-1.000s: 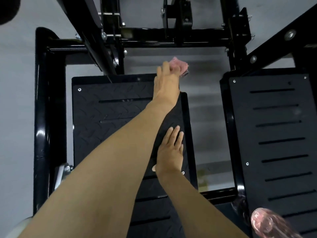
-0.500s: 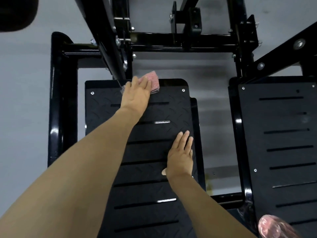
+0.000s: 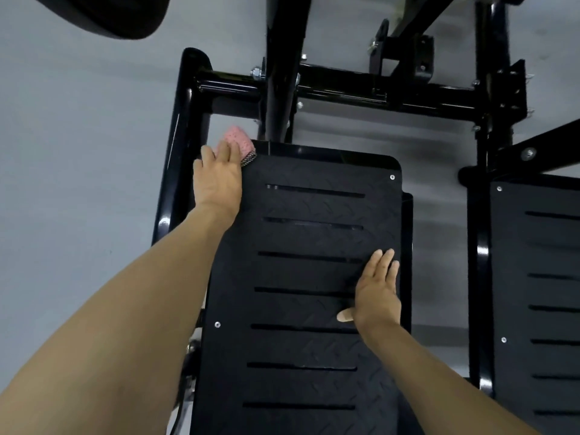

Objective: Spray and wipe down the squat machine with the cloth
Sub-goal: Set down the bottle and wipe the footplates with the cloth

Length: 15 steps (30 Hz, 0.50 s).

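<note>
A plain grey floor [image 3: 78, 152] lies beneath the glossy black steel-tube frame of the squat machine [image 3: 345, 92], whose cross bar runs along the far side. Inside the frame sit two black, tread-patterned metal plates cut with horizontal slots. The left foot plate [image 3: 314, 271] takes up the middle of the view, and the right foot plate [image 3: 539, 246] is cut off at the right, with a strip of floor between them. A round black pad [image 3: 110, 14] shows at the top left. The right hand [image 3: 376, 293] lies flat on the left foot plate near its right edge, fingers straight and close together, thumb out to the side. The left hand [image 3: 218, 180], fingers straight, presses a small folded pink cloth [image 3: 237, 141] with a dark mesh edge onto the far left corner of that plate, just beside the frame's left upright.
</note>
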Motion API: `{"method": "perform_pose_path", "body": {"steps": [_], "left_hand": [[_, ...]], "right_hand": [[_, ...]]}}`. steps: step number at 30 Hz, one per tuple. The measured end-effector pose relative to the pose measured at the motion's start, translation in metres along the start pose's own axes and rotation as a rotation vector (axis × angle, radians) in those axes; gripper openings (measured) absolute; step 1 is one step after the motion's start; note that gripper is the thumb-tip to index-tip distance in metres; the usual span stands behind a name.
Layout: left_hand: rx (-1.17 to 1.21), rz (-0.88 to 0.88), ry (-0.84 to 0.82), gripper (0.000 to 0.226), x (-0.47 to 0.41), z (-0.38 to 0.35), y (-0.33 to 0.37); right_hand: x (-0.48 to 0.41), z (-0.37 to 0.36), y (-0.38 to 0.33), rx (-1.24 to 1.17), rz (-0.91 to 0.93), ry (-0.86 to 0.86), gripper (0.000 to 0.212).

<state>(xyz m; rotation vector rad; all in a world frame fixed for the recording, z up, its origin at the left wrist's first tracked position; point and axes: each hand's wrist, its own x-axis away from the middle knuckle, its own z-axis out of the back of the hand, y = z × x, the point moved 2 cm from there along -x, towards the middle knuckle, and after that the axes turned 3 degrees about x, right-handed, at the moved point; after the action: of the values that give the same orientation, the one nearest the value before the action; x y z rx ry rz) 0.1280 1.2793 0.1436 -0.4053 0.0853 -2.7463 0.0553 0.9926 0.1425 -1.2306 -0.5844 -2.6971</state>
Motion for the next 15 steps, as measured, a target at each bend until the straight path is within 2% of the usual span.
{"method": "perform_pose_path", "body": {"steps": [3, 5, 8, 15], "left_hand": [[0.275, 0.152, -0.004, 0.059, 0.013, -0.01, -0.011], [0.401, 0.194, 0.02, 0.05, 0.028, -0.018, -0.015], [0.364, 0.19, 0.03, 0.042, 0.048, -0.024, -0.012], [0.216, 0.253, -0.103, 0.049, 0.094, -0.026, 0.001]], "right_hand": [[0.0, 0.001, -0.001, 0.013, -0.013, 0.012, 0.143], [0.001, 0.002, -0.002, 0.005, -0.017, 0.005, 0.143], [0.005, 0.006, -0.004, -0.053, -0.025, -0.004, 0.142], [0.007, 0.011, -0.006, -0.058, -0.054, -0.015, 0.143]]}}
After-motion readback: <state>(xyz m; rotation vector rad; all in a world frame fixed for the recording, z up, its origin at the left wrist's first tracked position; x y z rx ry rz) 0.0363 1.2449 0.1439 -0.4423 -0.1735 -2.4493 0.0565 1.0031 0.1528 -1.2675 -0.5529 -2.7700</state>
